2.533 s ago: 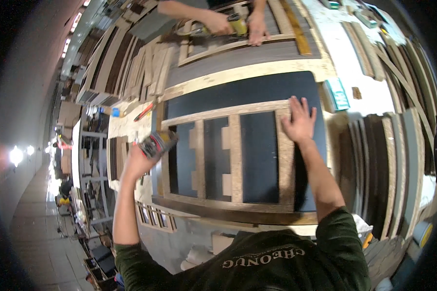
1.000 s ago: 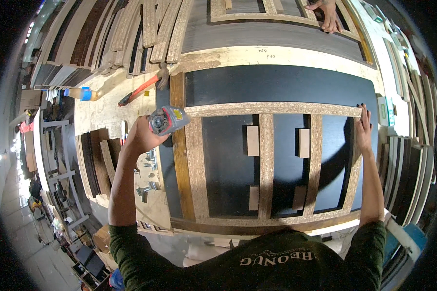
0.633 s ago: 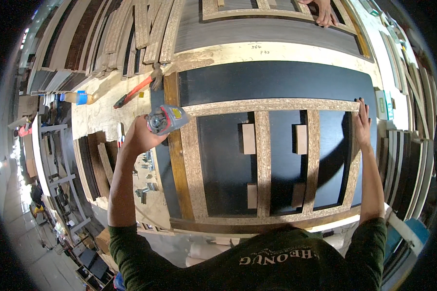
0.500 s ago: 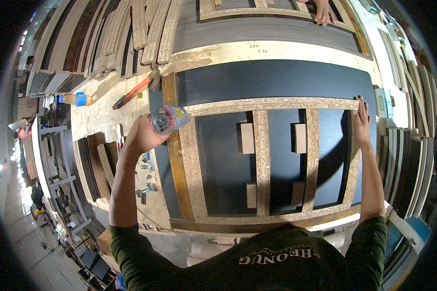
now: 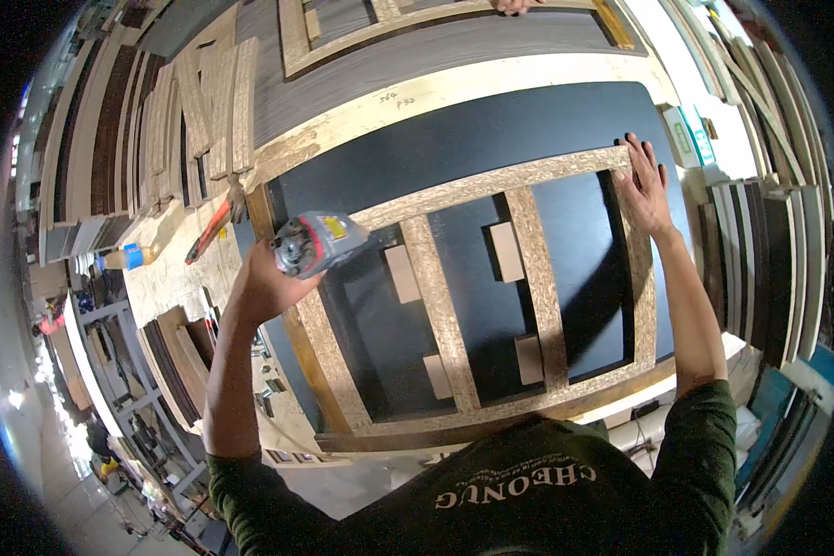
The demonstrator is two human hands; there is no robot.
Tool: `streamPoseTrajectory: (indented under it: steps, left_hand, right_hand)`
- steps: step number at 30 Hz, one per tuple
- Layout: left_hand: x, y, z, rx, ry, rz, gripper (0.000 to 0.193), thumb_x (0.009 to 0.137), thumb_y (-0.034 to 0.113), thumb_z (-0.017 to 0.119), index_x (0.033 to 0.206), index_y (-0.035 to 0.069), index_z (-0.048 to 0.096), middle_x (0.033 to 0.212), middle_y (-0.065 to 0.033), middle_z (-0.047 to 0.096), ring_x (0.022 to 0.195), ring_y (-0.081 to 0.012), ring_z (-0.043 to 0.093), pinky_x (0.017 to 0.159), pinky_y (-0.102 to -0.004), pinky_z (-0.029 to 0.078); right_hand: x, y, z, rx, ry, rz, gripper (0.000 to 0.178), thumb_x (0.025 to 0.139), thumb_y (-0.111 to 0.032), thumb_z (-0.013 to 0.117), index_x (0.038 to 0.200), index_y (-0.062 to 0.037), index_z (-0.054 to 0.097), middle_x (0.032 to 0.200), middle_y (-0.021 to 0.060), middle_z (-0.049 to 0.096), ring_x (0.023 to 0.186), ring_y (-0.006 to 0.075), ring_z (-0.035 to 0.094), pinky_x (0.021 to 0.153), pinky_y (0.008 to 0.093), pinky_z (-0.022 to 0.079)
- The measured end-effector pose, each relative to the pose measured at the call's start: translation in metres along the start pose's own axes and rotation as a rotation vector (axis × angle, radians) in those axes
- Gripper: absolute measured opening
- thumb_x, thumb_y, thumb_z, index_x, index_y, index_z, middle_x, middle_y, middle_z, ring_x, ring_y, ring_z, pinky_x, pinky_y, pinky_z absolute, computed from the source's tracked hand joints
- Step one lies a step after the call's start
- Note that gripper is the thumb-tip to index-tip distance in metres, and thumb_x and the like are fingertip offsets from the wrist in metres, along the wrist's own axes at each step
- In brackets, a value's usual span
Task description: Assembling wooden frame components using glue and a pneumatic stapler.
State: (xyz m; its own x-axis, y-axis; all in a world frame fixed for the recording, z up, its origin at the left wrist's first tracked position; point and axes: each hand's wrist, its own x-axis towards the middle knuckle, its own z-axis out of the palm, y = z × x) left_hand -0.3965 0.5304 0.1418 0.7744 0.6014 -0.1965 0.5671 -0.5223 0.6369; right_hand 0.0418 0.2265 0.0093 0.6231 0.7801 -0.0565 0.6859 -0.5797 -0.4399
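Observation:
My left hand (image 5: pixel 281 289) is closed around a grey nail gun (image 5: pixel 332 239) with a red ring and a yellow label. The tool hangs over the upper left corner of a wood-strand frame (image 5: pixel 445 320) and hides it; whether its nose touches cannot be told. My right hand (image 5: pixel 644 190) lies with fingers spread on the frame's upper right corner. Beneath the frame is a dark panel (image 5: pixel 473 139). Small pale blocks (image 5: pixel 507 252) sit beside the inner slats. A brown wooden strip (image 5: pixel 310 371) runs along the panel's left side.
Left of the panel lie a red-handled hammer (image 5: pixel 213 230) and a bottle with a blue label (image 5: pixel 132 257). Stacked strips (image 5: pixel 218 111) stand at the far left, more boards (image 5: pixel 760 250) at the right. Another person's hand (image 5: pixel 517 6) rests on a second frame at the far side.
The view has turned, so the panel and frame now slant. The nail gun has shifted over the frame's upper left corner. My right hand stays at the upper right corner.

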Motion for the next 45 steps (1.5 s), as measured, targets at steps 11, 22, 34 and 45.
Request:
streamPoseTrajectory:
  steps: [11, 22, 34, 45]
  left_hand:
    - [0.035, 0.027, 0.027, 0.007, -0.153, 0.003, 0.023, 0.068, 0.013, 0.075, 0.084, -0.002, 0.068, 0.078, -0.0162, 0.07, 0.077, -0.023, 0.071, 0.067, -0.0325, 0.054]
    - [0.036, 0.028, 0.035, 0.057, -0.133, 0.007, 0.023, 0.067, 0.011, 0.075, 0.085, -0.001, 0.067, 0.078, -0.0135, 0.07, 0.078, -0.022, 0.071, 0.066, -0.0326, 0.054]
    - [0.044, 0.048, 0.035, 0.125, -0.281, -0.095, 0.046, 0.071, 0.012, 0.078, 0.111, 0.0, 0.059, 0.105, -0.0158, 0.067, 0.099, -0.0235, 0.065, 0.085, -0.0348, 0.052]
    - [0.048, 0.037, 0.042, 0.236, -0.308, -0.107, 0.047, 0.074, 0.016, 0.078, 0.114, 0.003, 0.058, 0.107, -0.0111, 0.065, 0.1, -0.0195, 0.062, 0.087, -0.033, 0.05]
  right_hand:
    - [-0.001, -0.001, 0.004, 0.015, 0.093, -0.003, 0.062, 0.086, -0.058, 0.048, 0.138, -0.0241, 0.045, 0.15, -0.0011, 0.032, 0.143, 0.0247, 0.016, 0.114, 0.0522, 0.002]
    - [-0.001, -0.002, 0.007, -0.005, 0.105, 0.0, 0.062, 0.085, -0.059, 0.047, 0.137, -0.0261, 0.046, 0.15, -0.0018, 0.032, 0.143, 0.024, 0.017, 0.114, 0.0528, 0.003]
    - [-0.001, 0.001, 0.007, -0.003, 0.112, 0.006, 0.062, 0.086, -0.054, 0.05, 0.137, -0.0196, 0.046, 0.15, -0.0007, 0.032, 0.143, 0.0256, 0.018, 0.114, 0.0522, 0.006]
    - [0.003, 0.016, 0.004, -0.031, 0.009, -0.063, 0.06, 0.088, -0.045, 0.043, 0.142, -0.0192, 0.038, 0.152, -0.0049, 0.027, 0.143, 0.0218, 0.015, 0.116, 0.0502, 0.006]
